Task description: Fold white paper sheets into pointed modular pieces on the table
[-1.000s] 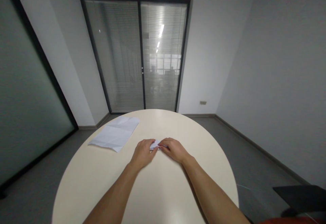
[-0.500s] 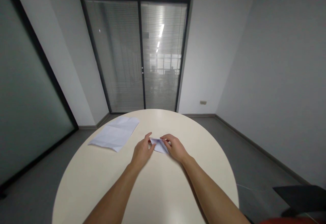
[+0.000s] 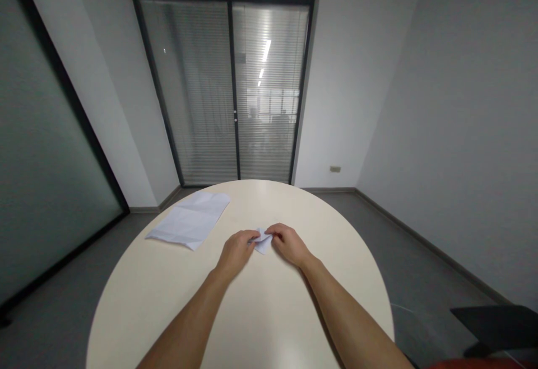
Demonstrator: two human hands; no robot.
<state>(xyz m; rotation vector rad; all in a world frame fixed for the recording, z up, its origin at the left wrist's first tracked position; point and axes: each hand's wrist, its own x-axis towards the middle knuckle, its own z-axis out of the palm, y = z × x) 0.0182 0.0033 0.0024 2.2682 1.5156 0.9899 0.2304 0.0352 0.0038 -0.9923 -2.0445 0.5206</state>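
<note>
Between my two hands is a small folded piece of white paper [image 3: 263,242], just over the middle of the round table. My left hand [image 3: 237,251] pinches its left side between thumb and fingers. The paper's right corner is pinched by my right hand [image 3: 290,244], thumb against forefinger. Folds stand up in the paper, and its lower tip points toward me. My fingers hide both of its side edges.
A large creased white sheet [image 3: 191,218] lies at the far left of the cream round table [image 3: 260,313]. Beyond the table stands a glass door with blinds [image 3: 210,94]. A dark chair part [image 3: 496,324] shows at the lower right.
The fingers of my left hand have closed onto the paper's left side. The paper has gone from a wider, flatter shape to a narrower one with raised folds. My right hand stays nearly in place.
</note>
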